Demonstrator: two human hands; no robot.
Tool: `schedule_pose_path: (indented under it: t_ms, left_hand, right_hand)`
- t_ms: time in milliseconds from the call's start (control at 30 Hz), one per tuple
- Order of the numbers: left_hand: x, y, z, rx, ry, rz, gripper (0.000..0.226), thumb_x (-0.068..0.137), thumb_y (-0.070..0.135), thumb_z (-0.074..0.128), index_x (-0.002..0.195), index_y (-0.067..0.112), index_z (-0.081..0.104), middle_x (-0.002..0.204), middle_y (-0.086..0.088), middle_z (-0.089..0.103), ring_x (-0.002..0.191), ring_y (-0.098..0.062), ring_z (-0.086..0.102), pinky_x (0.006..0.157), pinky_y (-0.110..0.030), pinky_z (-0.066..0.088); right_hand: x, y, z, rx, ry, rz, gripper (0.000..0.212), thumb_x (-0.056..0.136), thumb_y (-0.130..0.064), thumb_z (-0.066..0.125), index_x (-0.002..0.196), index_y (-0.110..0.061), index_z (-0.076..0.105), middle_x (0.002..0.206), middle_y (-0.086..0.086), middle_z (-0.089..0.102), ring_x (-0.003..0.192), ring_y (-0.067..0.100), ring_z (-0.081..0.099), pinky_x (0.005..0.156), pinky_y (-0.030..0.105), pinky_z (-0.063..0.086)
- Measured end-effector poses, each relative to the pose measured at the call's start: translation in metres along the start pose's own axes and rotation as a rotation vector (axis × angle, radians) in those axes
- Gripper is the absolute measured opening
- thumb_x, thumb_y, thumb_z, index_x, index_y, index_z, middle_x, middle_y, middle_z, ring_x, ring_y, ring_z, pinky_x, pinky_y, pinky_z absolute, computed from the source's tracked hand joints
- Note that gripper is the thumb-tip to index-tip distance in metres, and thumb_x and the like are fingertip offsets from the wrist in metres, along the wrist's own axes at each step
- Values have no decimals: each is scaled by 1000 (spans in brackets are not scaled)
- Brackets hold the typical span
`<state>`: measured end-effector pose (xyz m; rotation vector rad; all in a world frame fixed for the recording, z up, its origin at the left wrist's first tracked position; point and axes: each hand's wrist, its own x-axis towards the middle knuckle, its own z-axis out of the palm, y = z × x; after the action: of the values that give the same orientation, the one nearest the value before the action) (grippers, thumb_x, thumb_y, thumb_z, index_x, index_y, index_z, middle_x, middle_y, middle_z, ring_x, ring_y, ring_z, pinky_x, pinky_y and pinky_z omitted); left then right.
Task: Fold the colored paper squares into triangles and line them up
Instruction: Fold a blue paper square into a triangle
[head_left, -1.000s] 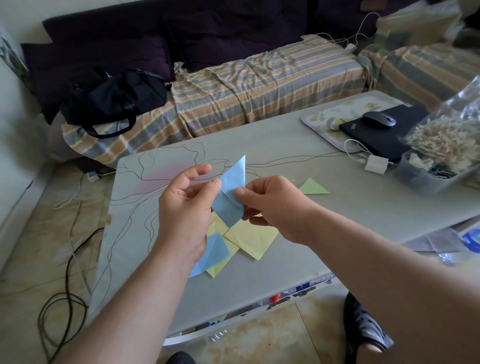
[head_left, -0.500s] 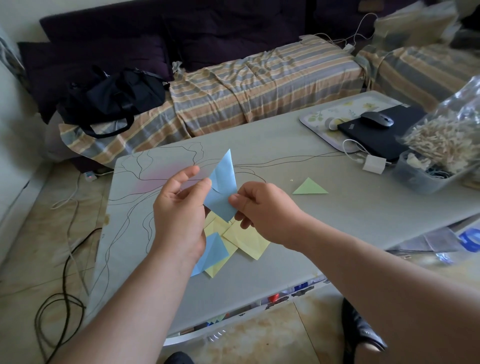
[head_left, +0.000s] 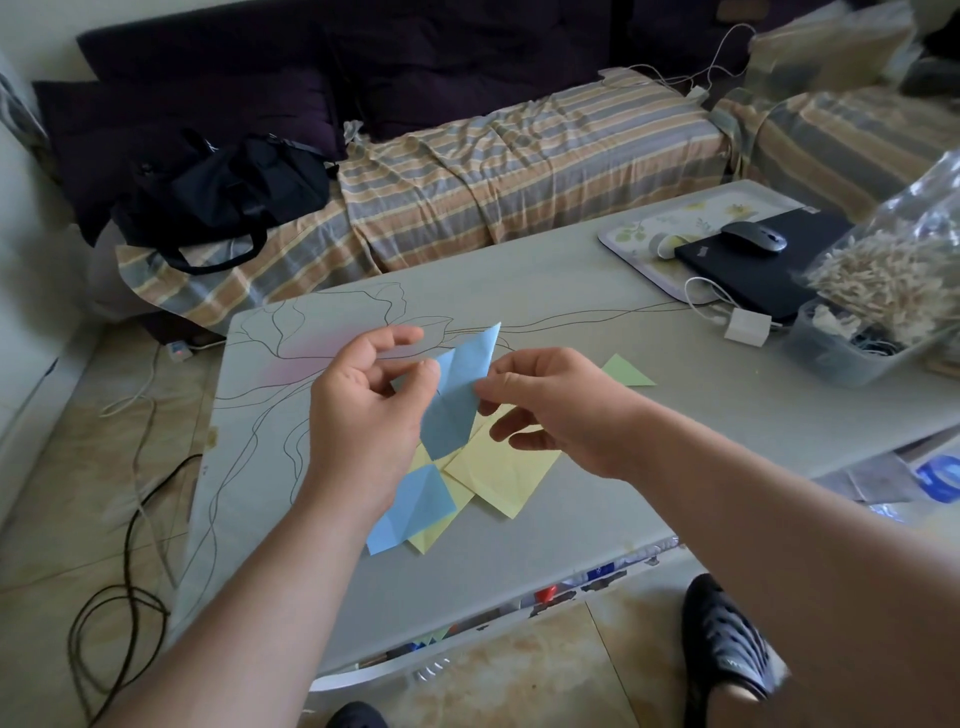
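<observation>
A creased blue paper square (head_left: 460, 389) is held in the air above the grey table (head_left: 571, 301). My left hand (head_left: 369, 415) pinches its left edge with thumb and forefinger. My right hand (head_left: 550, 405) pinches its right edge. Under my hands a loose pile lies on the table: yellow squares (head_left: 501, 475) and another blue square (head_left: 413, 506). A folded green triangle (head_left: 626, 371) lies flat on the table just right of my right hand.
At the table's far right stand a patterned tray (head_left: 654, 228), a black laptop (head_left: 753, 270) with a mouse (head_left: 753, 236), a white charger (head_left: 747, 327) and a tub of wooden clips (head_left: 878, 306). A striped sofa with a black bag (head_left: 223, 197) runs behind. Cables lie on the floor at left.
The blue paper has opened out wider between my hands, its top corner swinging right. My left thumb and fingers have spread, and both hands have shifted slightly.
</observation>
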<state>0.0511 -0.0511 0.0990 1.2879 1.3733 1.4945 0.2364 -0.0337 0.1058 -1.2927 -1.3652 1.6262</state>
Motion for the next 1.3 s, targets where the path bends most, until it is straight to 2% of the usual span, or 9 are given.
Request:
schedule_pose_path:
  t_ms: [200,400,533,700,833,900,1000,1167,1300]
  left_hand:
    - [-2,1,-1,5,-135,-12,28,94,11,75,112,30,70,80,3,77,74,-13,60,77,-21,52]
    - [5,0,-4,-173,-62,-106,29,81,19,78,109,30,74,80,-6,71,82,-24,59,86,-45,52]
    - [7,0,-7,-135,-43,-83,31,81,22,78,110,28,72,80,-3,73,80,-18,61,88,-37,52]
    - [4,1,-4,-92,-59,-70,28,92,9,76,113,26,70,76,2,73,76,-13,61,83,-29,52]
    - [1,0,-2,-91,-93,-75,28,87,17,79,110,31,71,79,-2,74,77,-19,59,80,-36,51]
    - [1,0,-2,-137,-87,-102,29,81,21,79,107,32,73,83,-7,74,80,-24,58,80,-40,51]
    - [2,2,1,-248,-70,-168,27,85,11,78,104,29,74,85,-16,63,82,-27,58,79,-42,50]
    - [1,2,4,-302,-74,-217,25,96,2,68,113,20,69,77,-7,63,76,-19,65,68,-26,56]
    - [-4,3,11,-351,-77,-245,33,96,10,70,126,23,62,84,1,75,79,-16,71,68,-27,58]
  right_hand:
    - [-2,-1,5,38,-35,-15,16,98,-29,70,110,-21,76,97,-6,76,79,14,66,81,33,51]
    - [-1,-4,-1,59,11,-15,13,95,-25,75,88,-15,71,87,-1,72,78,17,66,79,35,52]
    - [-1,-3,-3,69,22,-7,14,96,-26,73,87,-17,68,85,-3,72,75,18,66,77,35,51]
    - [-2,-5,-1,124,2,12,10,95,-26,71,96,-17,73,95,0,71,78,22,65,80,37,51]
    - [-3,-4,4,33,-17,7,17,95,-25,73,105,-12,76,95,-2,73,77,15,66,78,33,52]
    - [-3,-4,4,29,1,1,11,95,-23,73,95,-12,74,92,-1,73,75,15,66,79,34,52]
    - [-3,-7,3,79,13,-14,17,96,-21,72,79,-19,69,89,-1,73,74,17,65,75,32,51]
    - [-3,-7,2,155,33,-3,17,97,-18,70,81,-17,68,86,1,72,71,18,64,69,30,51]
    - [-3,-9,2,212,59,-14,23,97,-15,70,74,-18,66,84,2,69,68,17,62,67,29,49]
